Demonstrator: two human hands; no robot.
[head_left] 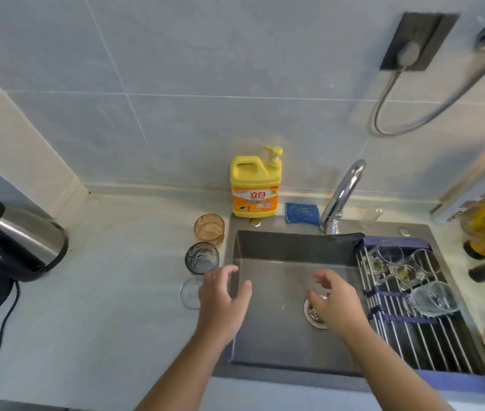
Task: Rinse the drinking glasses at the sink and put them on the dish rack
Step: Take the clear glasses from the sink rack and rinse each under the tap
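Pale grey-blue glossy wall tiles (176,69) rise behind a light stone countertop (102,292). A dark rectangular wall socket (430,28) holds a grey plug (409,53).

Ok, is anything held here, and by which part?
Nothing is held: the left hand hovers open by the clear glass; the right hand is empty over the sink.

Yellow soap bottle (255,185), blue sponge (302,213), amber glass (209,228), smoky grey glass (201,258).

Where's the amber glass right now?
In the head view, the amber glass stands on the counter left of the sink, beside the yellow detergent bottle and behind the grey glass.
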